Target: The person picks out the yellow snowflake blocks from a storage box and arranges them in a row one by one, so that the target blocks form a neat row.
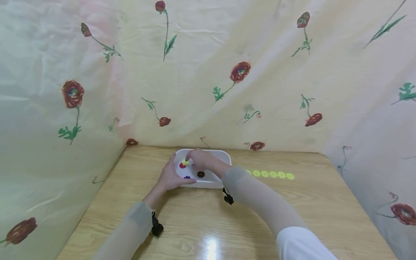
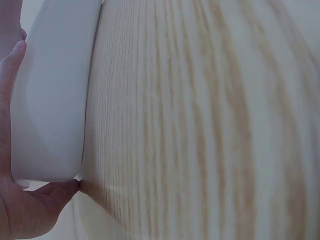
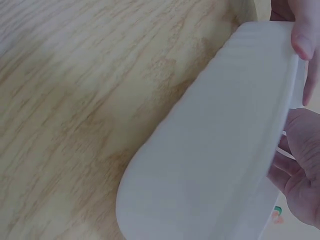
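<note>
A white plastic tray point(image 1: 208, 184) stands near the back of the wooden table. My left hand point(image 1: 170, 176) grips its left end, the thumb along the front rim and the fingers at the left side. My right hand point(image 1: 201, 160) reaches inside, its index fingertip touching a yellow flower-shaped piece point(image 1: 185, 163). Whether the thumb pinches that piece is hidden. Close by in the tray lie a red flower piece point(image 1: 182, 165), a dark flower piece point(image 1: 201, 174) and a purple one point(image 1: 187, 177), partly covered. In the right wrist view, the tray wall point(image 3: 210, 135) hides the right fingertips.
To the right of the tray, several yellow flower pieces point(image 1: 273, 174) lie in a straight row on the table point(image 1: 292, 206). A curtain point(image 1: 195, 90) with printed poppies encloses the table's back and sides. Black straps point(image 1: 157, 227) hang under both wrists.
</note>
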Motion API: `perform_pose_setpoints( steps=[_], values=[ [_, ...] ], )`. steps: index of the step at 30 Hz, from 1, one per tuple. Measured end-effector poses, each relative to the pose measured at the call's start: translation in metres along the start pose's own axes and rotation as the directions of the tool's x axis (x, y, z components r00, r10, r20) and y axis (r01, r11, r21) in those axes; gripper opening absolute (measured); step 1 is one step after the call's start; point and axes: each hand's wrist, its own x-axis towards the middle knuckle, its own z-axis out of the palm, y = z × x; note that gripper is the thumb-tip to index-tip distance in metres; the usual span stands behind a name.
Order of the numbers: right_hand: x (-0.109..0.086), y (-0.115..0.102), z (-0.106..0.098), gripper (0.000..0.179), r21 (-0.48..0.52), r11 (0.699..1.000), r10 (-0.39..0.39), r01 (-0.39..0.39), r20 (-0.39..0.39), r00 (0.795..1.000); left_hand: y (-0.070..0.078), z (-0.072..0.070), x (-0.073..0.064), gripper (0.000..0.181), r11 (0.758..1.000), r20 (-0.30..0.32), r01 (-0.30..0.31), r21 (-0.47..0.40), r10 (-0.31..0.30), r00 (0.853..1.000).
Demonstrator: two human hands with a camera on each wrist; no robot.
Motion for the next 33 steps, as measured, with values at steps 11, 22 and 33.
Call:
perform_pose_setpoints(
  steps=[11, 22, 33],
  values=[
    [0.007, -0.007, 0.013, 0.035, -0.013, 1.000, -0.017, 0.017, 0.012, 1.000, -0.008, 0.004, 0.001, 0.142, 1.000, -0.011, -0.018, -0.009, 0.017, 1.000],
    [0.011, -0.009, 0.018, 0.035, -0.084, 0.996, -0.036, 0.036, 0.008, 0.999, -0.005, 0.002, 0.006, 0.144, 1.000, -0.012, -0.010, -0.008, 0.010, 1.000],
    [0.015, -0.007, 0.025, 0.029, -0.039, 0.999, -0.010, 0.008, -0.038, 0.999, -0.007, 0.001, 0.007, 0.146, 1.000, 0.001, -0.007, -0.006, 0.007, 1.000]
  ],
)
